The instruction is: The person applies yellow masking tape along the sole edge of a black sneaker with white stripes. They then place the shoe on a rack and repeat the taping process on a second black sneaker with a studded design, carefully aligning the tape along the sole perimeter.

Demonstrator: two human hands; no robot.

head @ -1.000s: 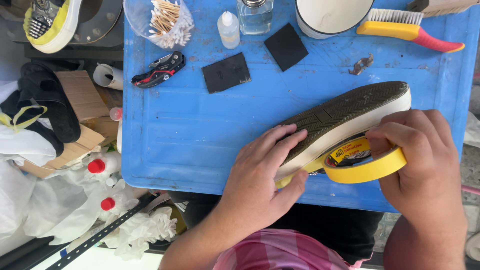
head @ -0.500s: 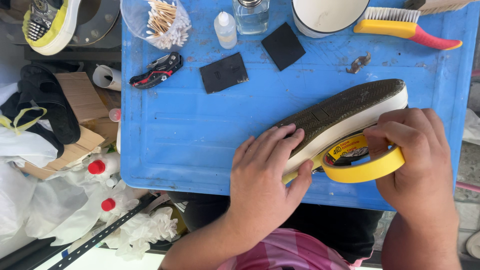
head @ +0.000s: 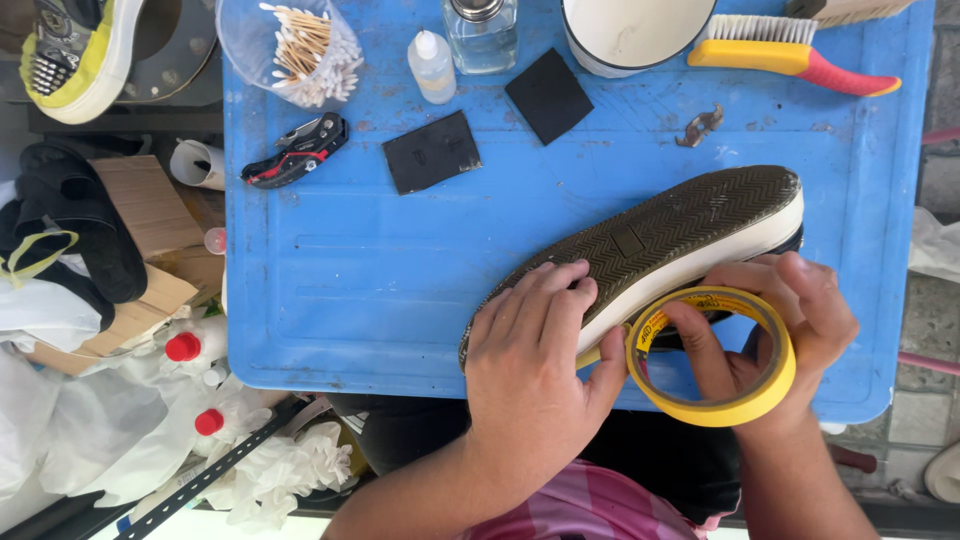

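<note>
My left hand [head: 535,365] lies flat, fingers spread, on dark-soled white-edged shoe [head: 650,245], sole up w/ its edge on blue plastic table [head: 350,260]. Right hand [head: 785,320] grips yellow tape roll [head: 712,357] touching shoe's edge.

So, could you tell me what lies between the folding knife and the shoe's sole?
In the head view, only bare blue tray lies between the folding knife and the shoe.
</note>
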